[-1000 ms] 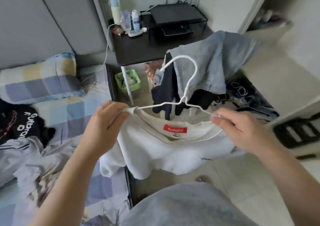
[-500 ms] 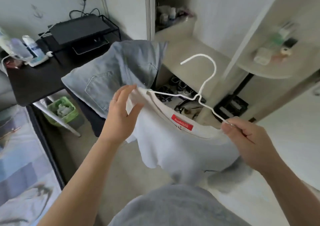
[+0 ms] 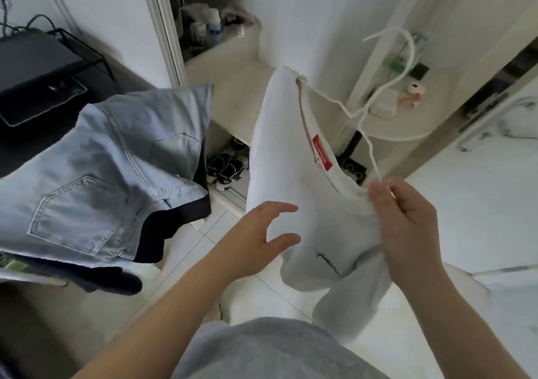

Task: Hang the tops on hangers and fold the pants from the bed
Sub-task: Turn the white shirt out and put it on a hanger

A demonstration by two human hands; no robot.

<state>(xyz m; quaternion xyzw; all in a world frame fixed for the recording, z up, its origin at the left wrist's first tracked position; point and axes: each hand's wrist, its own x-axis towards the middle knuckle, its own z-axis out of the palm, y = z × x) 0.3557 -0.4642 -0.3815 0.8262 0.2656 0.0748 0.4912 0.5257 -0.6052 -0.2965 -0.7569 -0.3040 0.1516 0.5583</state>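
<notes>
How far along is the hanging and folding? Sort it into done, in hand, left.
Done: the hanger sits in the neck of the top. In hand: the right hand pinches hanger and top; the left hand is open beside it. Left: hanging it up; the jeans look draped, not folded.

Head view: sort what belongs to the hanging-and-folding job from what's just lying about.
Job: white top, white hanger, light jeans, right hand pinching collar and hanger, left hand, fingers spread, by the top.
Lying about: shoes, shelf bottles, black device.
</notes>
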